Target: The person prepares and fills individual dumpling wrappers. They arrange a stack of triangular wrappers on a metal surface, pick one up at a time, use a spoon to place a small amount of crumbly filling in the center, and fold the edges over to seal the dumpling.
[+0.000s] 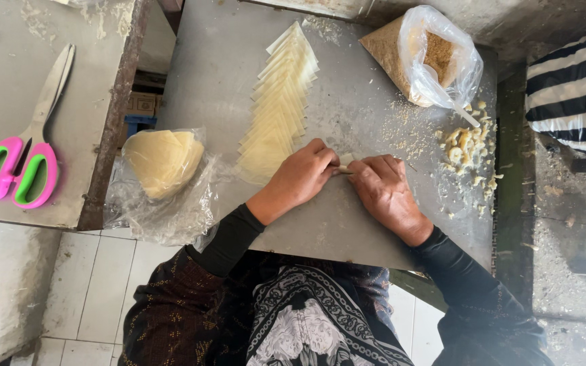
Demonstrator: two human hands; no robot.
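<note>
Both your left hand [303,177] and right hand [384,193] pinch a small pale wrapper [344,163] at mid-table [218,74], just right of the fanned wrapper row [279,102], with the filling bag [422,61] far right and scissors [22,156] far left.

- Left hand [303,177]: palm down, fingers curled inward, tips pinched together at the centre where both hands meet.
- Right hand [384,190]: palm down, knuckles up, fingers bent toward the left hand, tips touching or nearly touching it.
- Both wrists bare, forearms in black sleeves, angling in from below to form a V.
</note>
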